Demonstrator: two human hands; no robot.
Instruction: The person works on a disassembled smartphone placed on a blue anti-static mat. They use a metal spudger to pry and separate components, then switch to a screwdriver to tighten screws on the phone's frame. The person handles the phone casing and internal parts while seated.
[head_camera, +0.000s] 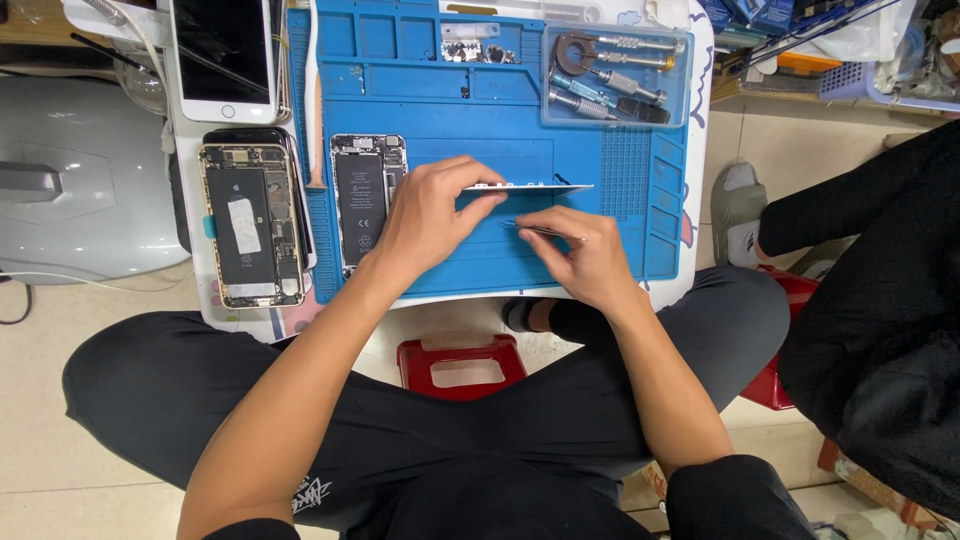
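Note:
My left hand (428, 218) holds a thin phone screen panel (545, 186) on edge, tilted up above the blue work mat (480, 110). My right hand (582, 252) grips thin metal tweezers (535, 229), with the tips pointing left under the panel. Just left of my left hand an opened phone body (362, 200) lies on the mat with its battery and boards showing.
A second opened phone (250, 225) lies left of the mat, and a white phone (222, 55) sits face up above it. A clear box of screwdriver tools (615, 75) rests on the mat's top right. A red stool (465, 362) stands below. Another person in black (880, 300) sits at right.

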